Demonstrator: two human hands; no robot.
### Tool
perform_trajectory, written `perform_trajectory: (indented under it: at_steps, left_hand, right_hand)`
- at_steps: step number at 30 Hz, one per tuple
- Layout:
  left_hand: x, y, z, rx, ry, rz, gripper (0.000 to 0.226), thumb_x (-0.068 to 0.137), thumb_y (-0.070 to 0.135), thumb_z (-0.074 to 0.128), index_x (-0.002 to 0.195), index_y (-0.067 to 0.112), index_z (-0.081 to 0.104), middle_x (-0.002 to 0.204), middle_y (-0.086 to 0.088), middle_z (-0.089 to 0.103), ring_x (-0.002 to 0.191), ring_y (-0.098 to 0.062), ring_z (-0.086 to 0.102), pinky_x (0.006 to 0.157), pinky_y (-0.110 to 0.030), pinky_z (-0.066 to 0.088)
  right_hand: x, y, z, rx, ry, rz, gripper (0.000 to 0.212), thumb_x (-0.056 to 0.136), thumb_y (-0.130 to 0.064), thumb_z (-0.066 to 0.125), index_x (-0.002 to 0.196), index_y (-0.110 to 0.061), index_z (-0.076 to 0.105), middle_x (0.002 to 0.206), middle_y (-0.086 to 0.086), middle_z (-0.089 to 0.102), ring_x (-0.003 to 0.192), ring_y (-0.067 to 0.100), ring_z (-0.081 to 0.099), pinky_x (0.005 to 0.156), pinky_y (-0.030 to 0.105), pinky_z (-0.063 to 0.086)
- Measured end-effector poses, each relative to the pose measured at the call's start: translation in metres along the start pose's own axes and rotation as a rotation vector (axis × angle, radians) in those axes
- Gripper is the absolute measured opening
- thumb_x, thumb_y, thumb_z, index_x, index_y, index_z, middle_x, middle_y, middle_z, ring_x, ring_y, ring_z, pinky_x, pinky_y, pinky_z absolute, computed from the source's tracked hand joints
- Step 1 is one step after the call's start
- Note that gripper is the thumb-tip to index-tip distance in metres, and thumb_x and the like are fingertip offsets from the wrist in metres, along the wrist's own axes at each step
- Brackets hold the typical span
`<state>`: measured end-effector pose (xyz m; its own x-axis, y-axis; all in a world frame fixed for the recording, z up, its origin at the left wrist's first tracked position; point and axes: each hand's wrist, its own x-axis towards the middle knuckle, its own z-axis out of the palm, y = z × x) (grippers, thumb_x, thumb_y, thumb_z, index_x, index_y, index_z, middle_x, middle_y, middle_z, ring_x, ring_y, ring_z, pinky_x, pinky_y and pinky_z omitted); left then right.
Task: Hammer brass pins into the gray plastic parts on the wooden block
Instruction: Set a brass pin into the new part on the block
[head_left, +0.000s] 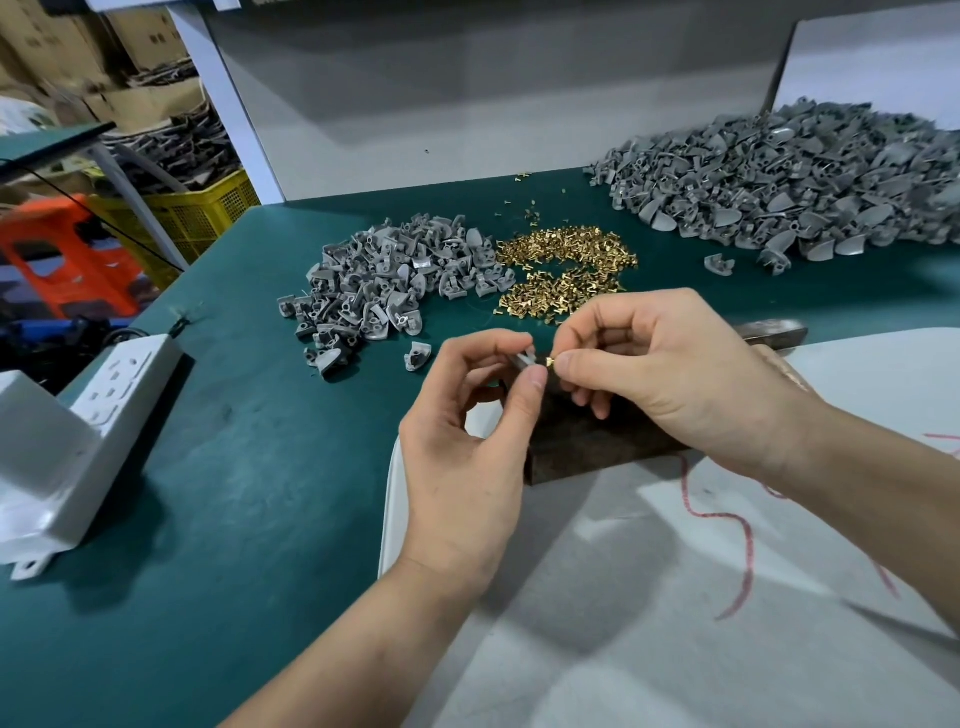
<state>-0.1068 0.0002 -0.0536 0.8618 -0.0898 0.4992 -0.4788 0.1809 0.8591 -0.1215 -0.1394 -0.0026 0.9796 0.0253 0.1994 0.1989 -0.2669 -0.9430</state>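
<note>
Brass pin is pinched between thumb and forefinger of the right hand, just beside a gray plastic part pinched by the left hand. Both are held above the dark wooden block on the table; heaps of loose pins and gray parts lie beyond.

Bare left hand raised, thumb and forefinger pinching small gray plastic part. Bare right hand opposite, fingers curled, pinching tiny brass pin. Fingertips nearly meet. Forearms cross near edge of green tabletop.
</note>
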Motion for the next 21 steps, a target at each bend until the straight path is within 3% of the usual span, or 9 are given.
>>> perform_trajectory:
  at_steps: [8,17,21]
  left_hand:
    - [-0.0013,-0.0004,0.0006,-0.027,-0.024,0.014,0.019,0.087,-0.002,0.063,0.097,0.014,0.059,0.092,0.012,0.066,0.087,-0.004,0.063,0.081,-0.016,0.048]
    - [-0.0017,0.0036,0.0005,-0.036,-0.035,-0.016,0.021,0.086,0.004,0.064,0.099,0.02,0.065,0.099,0.01,0.071,0.095,-0.007,0.067,0.084,-0.015,0.049]
    - [-0.0026,0.0024,0.0003,-0.059,-0.031,-0.035,0.026,0.085,0.008,0.064,0.108,0.021,0.063,0.105,0.001,0.072,0.104,-0.014,0.066,0.092,-0.025,0.051]
  right_hand:
    - [0.0002,0.0015,0.0003,-0.018,0.025,-0.024,0.017,0.081,0.006,0.063,0.069,-0.007,0.063,0.06,0.009,0.057,0.051,0.01,0.054,0.048,0.019,0.047]
    - [0.0002,0.004,-0.0002,-0.034,0.045,-0.028,0.016,0.081,0.003,0.064,0.069,-0.008,0.064,0.058,0.006,0.058,0.05,0.009,0.054,0.048,0.018,0.047]
    - [0.0002,0.0049,-0.0001,-0.033,0.053,-0.033,0.017,0.08,0.004,0.064,0.068,-0.008,0.064,0.057,0.005,0.058,0.049,0.009,0.054,0.047,0.018,0.047]
